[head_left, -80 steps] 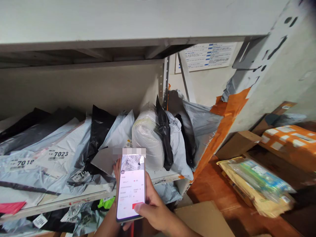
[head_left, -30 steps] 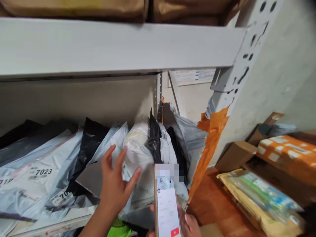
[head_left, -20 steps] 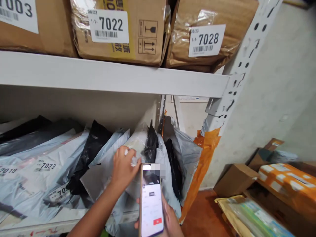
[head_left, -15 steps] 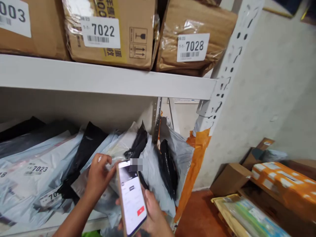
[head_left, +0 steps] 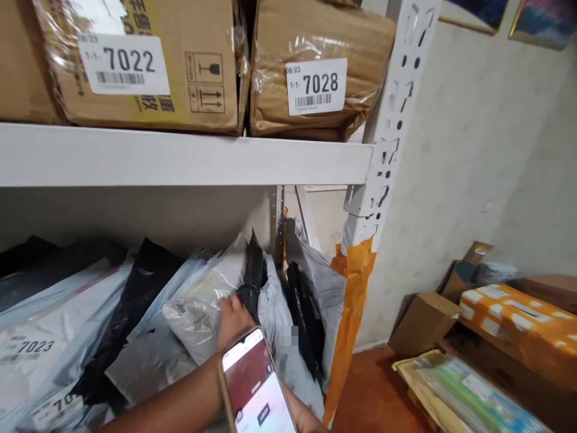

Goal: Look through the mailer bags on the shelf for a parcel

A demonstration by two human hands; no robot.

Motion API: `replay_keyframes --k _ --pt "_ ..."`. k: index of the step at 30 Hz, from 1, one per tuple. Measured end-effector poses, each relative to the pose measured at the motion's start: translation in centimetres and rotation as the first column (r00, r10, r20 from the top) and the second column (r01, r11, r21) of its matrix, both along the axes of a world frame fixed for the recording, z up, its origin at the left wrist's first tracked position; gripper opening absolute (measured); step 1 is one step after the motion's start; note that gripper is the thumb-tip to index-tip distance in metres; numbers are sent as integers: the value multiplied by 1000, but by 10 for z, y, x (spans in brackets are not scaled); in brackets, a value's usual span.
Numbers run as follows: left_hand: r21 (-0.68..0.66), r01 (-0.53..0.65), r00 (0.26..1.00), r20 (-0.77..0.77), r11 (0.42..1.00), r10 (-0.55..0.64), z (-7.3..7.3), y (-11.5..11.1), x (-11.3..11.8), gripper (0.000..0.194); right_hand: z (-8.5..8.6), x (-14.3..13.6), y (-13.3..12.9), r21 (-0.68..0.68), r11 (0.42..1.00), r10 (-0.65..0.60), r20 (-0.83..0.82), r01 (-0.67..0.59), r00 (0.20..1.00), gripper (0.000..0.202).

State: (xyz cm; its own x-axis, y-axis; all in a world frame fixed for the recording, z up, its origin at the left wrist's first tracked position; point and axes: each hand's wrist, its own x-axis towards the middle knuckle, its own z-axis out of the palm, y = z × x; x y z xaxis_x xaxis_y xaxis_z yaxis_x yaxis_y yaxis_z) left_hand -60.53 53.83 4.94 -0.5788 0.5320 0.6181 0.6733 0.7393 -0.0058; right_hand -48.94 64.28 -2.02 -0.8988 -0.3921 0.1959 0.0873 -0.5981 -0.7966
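Across the upper left of the frame I see the white shelf carrying cardboard boxes labelled 7022 and 7028. Below, lower left, a row of poly mailer bags leans together. My left hand, at lower centre, is closed on the clear-wrapped parcel, tipped forward but not yet out of the row. At the bottom edge, my right hand holds the smartphone, its grip mostly hidden.

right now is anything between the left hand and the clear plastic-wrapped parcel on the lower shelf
Nothing visible does: the left hand already rests on the clear plastic-wrapped parcel. The phone with the lit screen in the right hand hides only the wrist, nearer the camera.
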Motion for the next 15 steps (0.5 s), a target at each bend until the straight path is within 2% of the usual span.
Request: replay_keyframes --k 1,3,6,8,10,13,15 --pt "-53 36 999 13 998 -36 -4 8 -1 32 -5 -1 1 39 999 -27 2 27 1000 101" --pt "-111 125 991 53 986 -120 -14 19 -1 35 -9 -4 -3 118 990 -79 29 75 996 80" --pt "-138 234 969 112 962 -220 -33 24 2 56 -4 -12 -14 206 960 -197 17 190 980 58" --pt "-159 280 956 136 947 -259 -46 21 4 69 2 -20 -23 193 941 -275 -35 277 961 59" --pt "-145 261 960 143 954 -241 -59 16 7 73 7 -27 -28 144 930 -329 -87 339 940 72" --pt "-70 153 982 125 986 -144 -74 8 11 71 5 -29 -28 85 915 -383 -121 394 916 91" --pt "-10 146 982 121 989 -144 -78 3 10 64 0 -24 -22 99 897 -424 -84 431 902 94"
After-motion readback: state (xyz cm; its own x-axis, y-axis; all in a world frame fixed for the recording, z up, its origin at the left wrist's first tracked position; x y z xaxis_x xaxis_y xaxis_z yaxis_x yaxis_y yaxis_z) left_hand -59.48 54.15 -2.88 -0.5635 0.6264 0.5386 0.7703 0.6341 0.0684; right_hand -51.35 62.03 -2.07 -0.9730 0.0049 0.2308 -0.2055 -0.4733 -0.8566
